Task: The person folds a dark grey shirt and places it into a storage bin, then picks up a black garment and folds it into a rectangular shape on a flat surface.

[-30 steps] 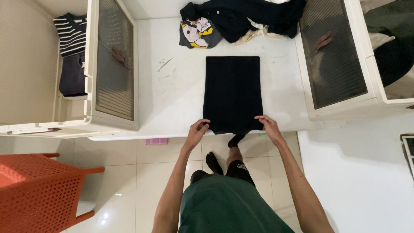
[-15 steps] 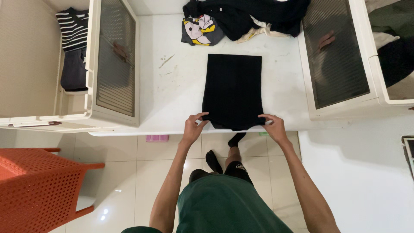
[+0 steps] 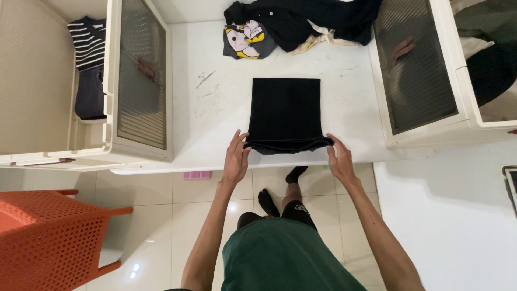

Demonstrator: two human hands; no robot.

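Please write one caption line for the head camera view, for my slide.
Both hands, left hand and right hand, grip a folded black garment on a white table.

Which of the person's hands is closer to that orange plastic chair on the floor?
Left. The left hand holds the left near corner of the folded black garment, on the side of the orange chair; the right hand holds the opposite corner, farther away.

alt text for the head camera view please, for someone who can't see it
Seen from above, the left hand and right hand grip the near edge of a folded black garment on a white table, with a clothes pile behind.
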